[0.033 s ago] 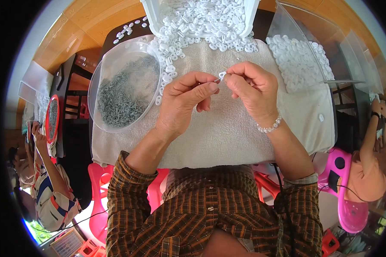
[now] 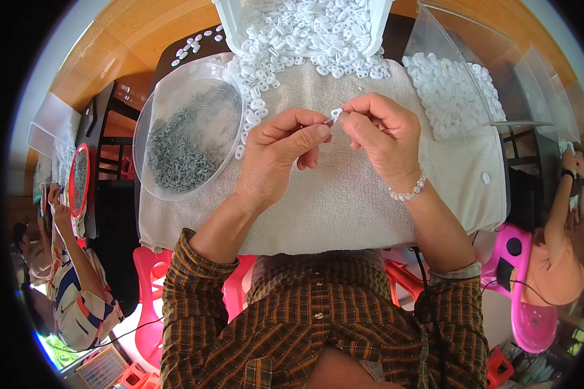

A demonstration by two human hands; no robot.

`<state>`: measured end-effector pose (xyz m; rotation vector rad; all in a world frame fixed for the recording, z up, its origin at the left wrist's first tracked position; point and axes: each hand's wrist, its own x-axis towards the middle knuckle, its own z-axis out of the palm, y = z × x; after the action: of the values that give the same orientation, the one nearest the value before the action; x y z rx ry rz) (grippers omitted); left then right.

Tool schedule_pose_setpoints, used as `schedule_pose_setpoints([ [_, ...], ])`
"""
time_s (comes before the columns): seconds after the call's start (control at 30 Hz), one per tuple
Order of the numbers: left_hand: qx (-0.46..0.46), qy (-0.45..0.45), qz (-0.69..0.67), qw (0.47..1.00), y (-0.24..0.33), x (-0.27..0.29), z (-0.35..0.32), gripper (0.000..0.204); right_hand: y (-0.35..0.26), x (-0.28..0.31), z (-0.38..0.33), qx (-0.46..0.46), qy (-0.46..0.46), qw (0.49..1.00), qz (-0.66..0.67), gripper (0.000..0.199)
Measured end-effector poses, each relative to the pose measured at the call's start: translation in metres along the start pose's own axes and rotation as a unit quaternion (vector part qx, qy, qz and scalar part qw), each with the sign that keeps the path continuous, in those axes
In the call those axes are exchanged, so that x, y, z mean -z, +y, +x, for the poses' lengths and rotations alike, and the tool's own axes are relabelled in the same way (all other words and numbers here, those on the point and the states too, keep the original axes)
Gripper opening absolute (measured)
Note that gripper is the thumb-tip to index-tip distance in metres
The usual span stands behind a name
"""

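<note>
Over the middle of a pale towel (image 2: 350, 207) my two hands meet, fingertips nearly touching. My left hand (image 2: 272, 152) pinches a small dark screw (image 2: 329, 121) between thumb and index finger. A small white oval plastic piece with holes (image 2: 336, 113) is pinched in my right hand (image 2: 386, 139), which wears a beaded bracelet. The screw's tip is at the white piece; whether it is inside a hole is too small to tell. Left of my left hand, a round clear plastic lid-like tray (image 2: 139, 165) holds a heap of grey screws (image 2: 182, 155).
A white bin (image 2: 225, 26) spills white pieces (image 2: 305, 32) onto the towel's far edge. A clear box (image 2: 451, 39) with more white pieces stands at the far right. One loose piece (image 2: 486, 177) lies on the right. Other people work at both sides, near pink chairs (image 2: 532, 324).
</note>
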<state>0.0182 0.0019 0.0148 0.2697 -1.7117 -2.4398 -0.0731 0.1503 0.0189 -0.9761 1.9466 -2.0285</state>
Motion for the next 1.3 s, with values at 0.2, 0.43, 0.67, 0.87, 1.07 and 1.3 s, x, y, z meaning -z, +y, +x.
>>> schedule_pose_setpoints([
  [0.2, -0.007, 0.000, 0.010, 1.000, -0.0008, 0.0003, 0.0001, 0.010, 0.0015, 0.0001, 0.0011, 0.029, 0.000, 0.999, -0.034, 0.004],
  [0.43, -0.010, 0.012, 0.025, 1.000, -0.0013, 0.0010, 0.0010, 0.010, 0.0035, -0.0005, 0.0012, 0.057, 0.006, 0.996, -0.062, 0.003],
  [0.67, -0.024, 0.006, 0.024, 0.999, -0.0032, 0.0018, 0.0014, 0.011, 0.0039, -0.0006, 0.0018, 0.064, 0.011, 0.995, -0.074, 0.004],
  [0.87, -0.026, 0.011, 0.036, 0.999, -0.0033, 0.0015, 0.0024, 0.010, 0.0065, -0.0006, 0.0021, 0.079, 0.009, 0.994, -0.079, 0.003],
  [1.07, -0.016, 0.016, 0.047, 0.999, -0.0012, 0.0005, 0.0030, 0.009, 0.0075, -0.0010, 0.0019, 0.069, 0.004, 0.995, -0.076, 0.004],
  [1.3, -0.015, 0.014, 0.058, 0.998, -0.0019, 0.0011, 0.0040, 0.008, 0.0043, -0.0017, 0.0016, 0.043, 0.007, 0.995, -0.092, 0.007],
])
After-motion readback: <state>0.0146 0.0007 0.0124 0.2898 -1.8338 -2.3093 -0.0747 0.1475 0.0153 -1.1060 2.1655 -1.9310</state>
